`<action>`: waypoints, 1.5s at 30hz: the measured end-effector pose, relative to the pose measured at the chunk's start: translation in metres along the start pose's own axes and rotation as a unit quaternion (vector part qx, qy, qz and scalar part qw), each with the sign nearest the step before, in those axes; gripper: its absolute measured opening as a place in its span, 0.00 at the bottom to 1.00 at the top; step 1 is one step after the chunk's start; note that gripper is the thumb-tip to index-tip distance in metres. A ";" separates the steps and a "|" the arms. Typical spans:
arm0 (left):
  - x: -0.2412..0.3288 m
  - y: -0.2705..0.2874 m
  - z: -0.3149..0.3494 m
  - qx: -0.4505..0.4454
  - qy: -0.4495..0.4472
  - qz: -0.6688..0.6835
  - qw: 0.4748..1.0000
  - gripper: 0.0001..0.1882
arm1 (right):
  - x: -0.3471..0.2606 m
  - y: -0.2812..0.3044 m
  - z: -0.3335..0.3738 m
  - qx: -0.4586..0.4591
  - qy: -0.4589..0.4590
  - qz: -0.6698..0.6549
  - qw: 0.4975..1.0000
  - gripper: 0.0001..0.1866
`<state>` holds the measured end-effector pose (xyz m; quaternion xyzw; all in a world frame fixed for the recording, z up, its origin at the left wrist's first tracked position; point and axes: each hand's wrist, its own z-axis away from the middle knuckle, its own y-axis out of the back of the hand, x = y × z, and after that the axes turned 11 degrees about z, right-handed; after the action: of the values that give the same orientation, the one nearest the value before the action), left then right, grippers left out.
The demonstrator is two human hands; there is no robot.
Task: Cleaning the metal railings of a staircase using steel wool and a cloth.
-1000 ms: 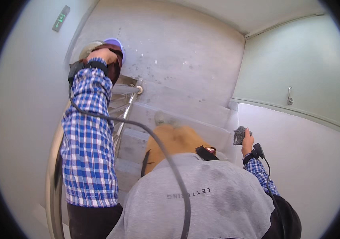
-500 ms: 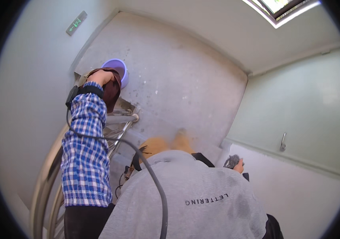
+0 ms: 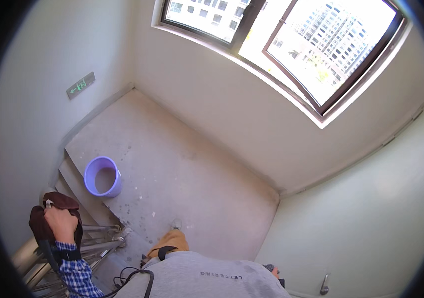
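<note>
My left hand is closed over a dark brown cloth, pressing it onto the top of the metal handrail at the lower left. A purple bucket stands upright on the landing, close to the stair edge and ahead of that hand. Low in the view, beside my grey shirt, my right hand shows only in part. Its fingers are curled on a dark grey fuzzy wad, mostly hidden behind the shirt.
Stair steps drop away left of the landing floor. A window with an open sash is in the far wall. A pale green door with a metal handle is at right. An exit sign hangs left.
The view has tilted up, bringing the window and bucket fully into sight. My left hand has drawn back from beside the bucket, still with the cloth. My right hand keeps the grey wad.
</note>
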<state>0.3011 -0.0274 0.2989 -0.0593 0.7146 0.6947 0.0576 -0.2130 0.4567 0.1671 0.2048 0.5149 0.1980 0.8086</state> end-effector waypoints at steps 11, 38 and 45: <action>0.035 -0.014 -0.059 0.076 0.385 -0.114 0.913 0.11 | -0.259 -0.469 -0.145 -0.387 0.349 0.338 0.783 0.25; 0.012 -0.067 0.071 -0.079 0.766 -0.148 0.621 0.16 | -0.240 -0.973 0.150 -0.696 0.554 0.436 0.134 0.20; -0.003 -0.094 0.089 -0.095 0.768 -0.142 0.617 0.14 | -0.280 -1.057 0.105 -0.660 0.570 0.461 0.165 0.19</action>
<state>0.3195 0.0592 0.2044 -0.6773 0.4103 0.4428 -0.4205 -0.1109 -0.5903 -0.1476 -0.3755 0.3211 0.8617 -0.1157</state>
